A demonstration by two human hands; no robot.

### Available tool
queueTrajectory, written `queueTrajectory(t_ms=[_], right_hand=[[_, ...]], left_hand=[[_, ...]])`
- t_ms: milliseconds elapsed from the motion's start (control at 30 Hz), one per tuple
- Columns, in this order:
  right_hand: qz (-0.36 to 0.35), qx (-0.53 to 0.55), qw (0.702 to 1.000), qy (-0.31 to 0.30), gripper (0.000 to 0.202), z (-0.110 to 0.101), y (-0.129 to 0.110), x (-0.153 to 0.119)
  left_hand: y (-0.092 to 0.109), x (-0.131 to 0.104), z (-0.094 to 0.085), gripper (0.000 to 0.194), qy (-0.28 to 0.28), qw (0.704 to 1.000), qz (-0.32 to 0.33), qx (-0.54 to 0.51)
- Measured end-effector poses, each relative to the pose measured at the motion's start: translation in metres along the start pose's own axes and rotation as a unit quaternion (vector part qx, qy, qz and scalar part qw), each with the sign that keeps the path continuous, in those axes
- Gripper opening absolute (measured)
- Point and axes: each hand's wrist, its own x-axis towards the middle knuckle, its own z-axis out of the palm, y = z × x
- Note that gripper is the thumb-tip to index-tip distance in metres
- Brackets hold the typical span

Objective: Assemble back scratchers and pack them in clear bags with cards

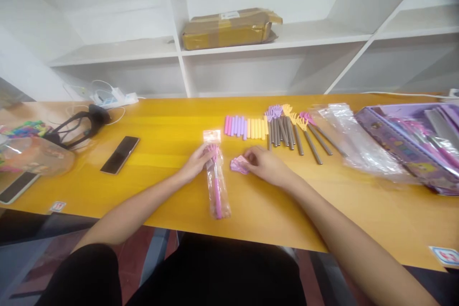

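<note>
Pink scratcher (pixel 217 192), sealed off behind clear plastic, lies on the yellow desk (pixel 172 119) right in front of the person, claw end pointing away, handle end towards the near edge! The left hand (pixel 198 162) has the upper part of its bag (pixel 224 201) pinched by the claw, just below a pale pink header (pixel 212 136). And across to the right hand (pixel 263 163), fingers bent and closed on some small pink cards (pixel 239 164), held low over the desk, apart from the bag

Beyond the hands, a neat row: pink and purple tubes (pixel 235 126), then yellow tubes (pixel 256 129) beside them. Next along, a fanned bunch of scratchers (pixel 283 129) with grey handles and purple, yellow and pink claws. Further right come loose plastic bags (pixel 346 129), up against a purple box (pixel 398 148) with more packets inside. Over on the left, a dark phone (pixel 120 154) lies by itself, and on the shelf behind sits a taped cardboard box (pixel 229 29)
</note>
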Motion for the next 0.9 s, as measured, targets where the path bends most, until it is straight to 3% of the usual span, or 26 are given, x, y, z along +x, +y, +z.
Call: queueTrajectory(t_ms=[167, 467, 667, 767, 833, 900], right_hand=[[0.041, 0.064, 0.997, -0.013, 0.022, 0.004, 0.007, 0.004], [0.039, 0.165, 0.985, 0.019, 0.042, 0.004, 0.019, 0.010], [0.006, 0.254, 0.965, 0.067, 0.047, 0.000, 0.003, 0.003], [-0.068, 0.273, 0.950, 0.136, 0.034, -0.003, -0.013, -0.011], [-0.174, 0.238, 0.940, 0.169, 0.018, -0.004, -0.024, -0.021], [-0.303, 0.170, 0.925, 0.157, 0.004, -0.004, -0.034, -0.029]], left_hand=[[-0.002, 0.003, 0.001, 0.051, 0.063, 0.997, 0.004, -0.033], [0.005, -0.004, 0.005, 0.057, 0.028, 0.999, -0.044, -0.007], [-0.002, -0.015, 0.018, 0.055, -0.001, 0.997, -0.076, 0.007], [-0.007, -0.019, 0.022, 0.057, 0.002, 0.996, -0.088, 0.010], [-0.006, -0.023, 0.024, 0.059, -0.007, 0.995, -0.096, -0.008], [-0.004, -0.026, 0.027, 0.061, -0.015, 0.994, -0.100, -0.033]])
